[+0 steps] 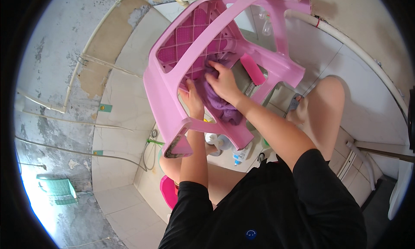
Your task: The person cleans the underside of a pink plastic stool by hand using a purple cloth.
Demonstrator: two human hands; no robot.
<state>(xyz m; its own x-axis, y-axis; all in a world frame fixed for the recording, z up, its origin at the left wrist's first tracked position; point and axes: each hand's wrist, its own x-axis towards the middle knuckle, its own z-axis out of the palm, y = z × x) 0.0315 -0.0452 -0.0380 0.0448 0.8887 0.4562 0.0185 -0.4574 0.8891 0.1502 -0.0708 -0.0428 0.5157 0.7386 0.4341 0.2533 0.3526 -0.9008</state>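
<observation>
A pink plastic stool (191, 56) is tipped in front of me, with its legs towards me and the ribbed underside of its seat (186, 34) showing. My right hand (223, 82) is inside the frame and holds a bunched purple cloth (219, 101) against the underside. Part of the cloth hangs down over a lower rail. My left hand (192, 98) reaches between the legs and grips the stool near the seat's lower edge, left of the cloth. Some of its fingers are hidden behind the plastic.
Bottles (240, 153) stand or lie on the tiled floor below the stool, between my legs. A bright pink object (253, 69) shows through the frame. At lower left is a magenta plastic item (168, 190). White pipes (360, 43) and a grey cable (97, 152) run along the walls.
</observation>
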